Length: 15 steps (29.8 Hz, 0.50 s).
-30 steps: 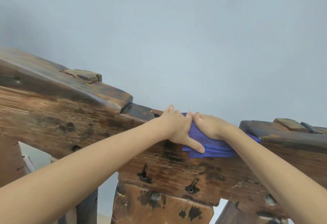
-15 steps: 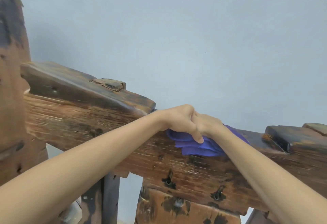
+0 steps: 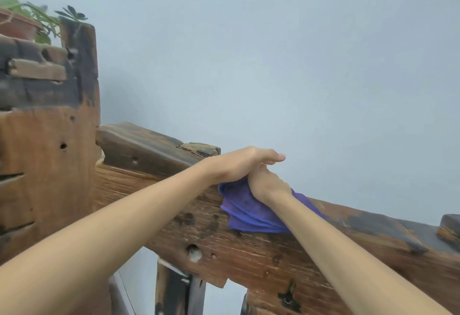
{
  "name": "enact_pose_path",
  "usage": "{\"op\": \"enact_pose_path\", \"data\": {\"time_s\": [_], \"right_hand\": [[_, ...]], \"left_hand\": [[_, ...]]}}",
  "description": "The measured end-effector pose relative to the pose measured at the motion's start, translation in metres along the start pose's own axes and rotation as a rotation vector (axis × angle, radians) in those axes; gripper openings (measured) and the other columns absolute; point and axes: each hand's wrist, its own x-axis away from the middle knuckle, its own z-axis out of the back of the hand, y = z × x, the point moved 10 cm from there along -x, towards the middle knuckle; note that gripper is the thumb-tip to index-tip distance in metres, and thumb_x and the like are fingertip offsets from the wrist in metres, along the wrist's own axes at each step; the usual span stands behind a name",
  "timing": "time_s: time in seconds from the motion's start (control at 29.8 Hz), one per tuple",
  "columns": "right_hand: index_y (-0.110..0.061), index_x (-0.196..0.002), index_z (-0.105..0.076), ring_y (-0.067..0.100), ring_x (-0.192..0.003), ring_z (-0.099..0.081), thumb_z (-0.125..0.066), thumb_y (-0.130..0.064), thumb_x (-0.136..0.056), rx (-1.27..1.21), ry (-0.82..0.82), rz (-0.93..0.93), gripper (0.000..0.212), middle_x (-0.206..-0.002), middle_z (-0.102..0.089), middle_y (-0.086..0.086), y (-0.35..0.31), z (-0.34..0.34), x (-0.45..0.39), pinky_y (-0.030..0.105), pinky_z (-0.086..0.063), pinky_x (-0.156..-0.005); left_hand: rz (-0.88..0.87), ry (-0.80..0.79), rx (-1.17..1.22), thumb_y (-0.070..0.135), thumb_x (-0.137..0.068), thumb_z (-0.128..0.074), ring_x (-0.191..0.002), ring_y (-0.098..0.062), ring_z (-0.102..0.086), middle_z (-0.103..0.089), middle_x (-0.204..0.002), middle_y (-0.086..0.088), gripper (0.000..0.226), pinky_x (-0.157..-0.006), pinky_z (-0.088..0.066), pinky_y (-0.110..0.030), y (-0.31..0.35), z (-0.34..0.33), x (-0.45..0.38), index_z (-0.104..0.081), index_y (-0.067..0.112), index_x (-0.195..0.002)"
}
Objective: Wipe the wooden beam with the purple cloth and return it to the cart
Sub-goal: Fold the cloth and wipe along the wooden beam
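Two hands on purple cloth, wooden beam (slanting down-right)

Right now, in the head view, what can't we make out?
- Right hand fingers: covered by the left hand, so its grip on the purple cloth is unclear.
- Cloth's top part: hidden under both hands.
- Wooden beam: right end cut off by the frame edge; its far side faces away.
- Cart: not in view.
- Potted plant: cut off at the left edge.
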Motion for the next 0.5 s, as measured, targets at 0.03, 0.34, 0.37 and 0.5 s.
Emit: {"op": "enact_pose_path", "data": {"time_s": [0.03, 0.34, 0.37, 0.5], "right_hand": [[-0.01, -0.141, -0.048, 0.039, -0.124, -0.058, -0.018, -0.027, -0.104, -0.028, -0.009, 0.017, 0.05, -0.138, -0.06, 0.016, -0.002, -0.004, -0.004, 0.049, -0.045, -0.099], [-0.03, -0.156, -0.029, 0.03, -0.137, -0.049, -0.035, -0.051, -0.098, 0.118, 0.041, 0.167, 0.062, -0.151, -0.05, 0.006, -0.085, -0.008, -0.002, 0.045, -0.036, -0.112], [-0.03, -0.158, -0.027, 0.03, -0.14, -0.046, -0.034, -0.051, -0.098, 0.117, 0.043, 0.177, 0.063, -0.154, -0.047, 0.008, -0.094, -0.01, -0.002, 0.047, -0.032, -0.115], [-0.032, -0.164, -0.003, 0.037, -0.153, -0.024, -0.033, -0.054, -0.098, 0.082, 0.018, 0.148, 0.076, -0.168, -0.012, 0.026, -0.125, -0.02, -0.007, 0.05, -0.02, -0.123]], "left_hand": [[-0.009, 0.031, -0.015, 0.058, -0.094, -0.047, -0.137, -0.01, -0.048, -0.056, -0.148, 0.005, 0.055, -0.121, -0.024, -0.036, -0.005, 0.007, 0.002, -0.064, 0.024, -0.133], [-0.248, 0.335, -0.606, 0.052, -0.108, -0.016, -0.157, -0.019, -0.009, -0.043, -0.159, 0.001, 0.061, -0.115, -0.006, -0.025, -0.039, 0.064, 0.036, -0.048, 0.019, -0.148], [-0.241, 0.361, -0.614, 0.053, -0.107, -0.016, -0.156, -0.017, -0.01, -0.043, -0.159, 0.002, 0.061, -0.118, -0.007, -0.028, -0.043, 0.074, 0.041, -0.047, 0.021, -0.148], [-0.199, 0.421, -0.619, 0.055, -0.105, -0.015, -0.157, -0.015, -0.009, -0.035, -0.163, 0.002, 0.064, -0.121, -0.007, -0.029, -0.066, 0.111, 0.058, -0.04, 0.017, -0.152]]}}
